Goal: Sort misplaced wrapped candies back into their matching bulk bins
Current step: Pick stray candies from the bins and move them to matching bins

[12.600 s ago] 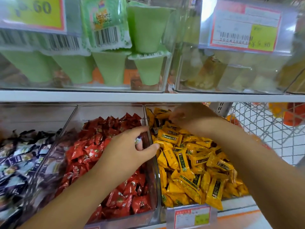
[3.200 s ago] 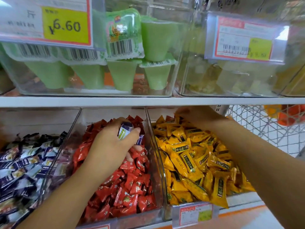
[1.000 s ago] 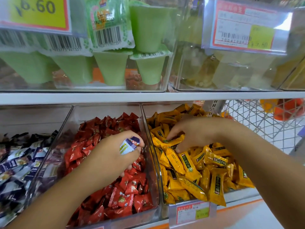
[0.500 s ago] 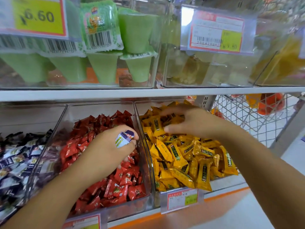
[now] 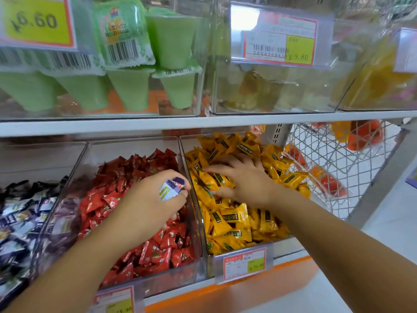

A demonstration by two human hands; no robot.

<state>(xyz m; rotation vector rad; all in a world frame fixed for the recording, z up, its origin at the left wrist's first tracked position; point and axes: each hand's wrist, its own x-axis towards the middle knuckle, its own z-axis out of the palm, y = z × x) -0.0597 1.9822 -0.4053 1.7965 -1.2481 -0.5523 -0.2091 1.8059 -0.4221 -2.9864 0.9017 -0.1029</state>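
Note:
Three clear bulk bins stand side by side on the lower shelf. The middle bin (image 5: 194, 206) holds red wrapped candies (image 5: 135, 177), the right bin (image 5: 279, 247) yellow candies (image 5: 230, 220), the left bin (image 5: 74, 163) dark blue and white candies (image 5: 20, 213). My left hand (image 5: 149, 204) hovers over the red candies, shut on white and purple wrapped candies (image 5: 170, 188) pinched at the fingertips. My right hand (image 5: 243, 179) lies palm down on the yellow candies with fingers spread; nothing shows in its grip.
A white shelf board (image 5: 203, 123) hangs close above the bins. On it stand clear bins of green jelly cups (image 5: 133, 86) and pale jelly cups (image 5: 255, 91). Price tags (image 5: 244, 263) clip to the bin fronts. A wire basket (image 5: 338, 159) with orange items stands at the right.
My right hand has slid lower and to the left across the yellow candies and its fingers have spread. My left hand has kept hold of the white and purple candies over the red bin.

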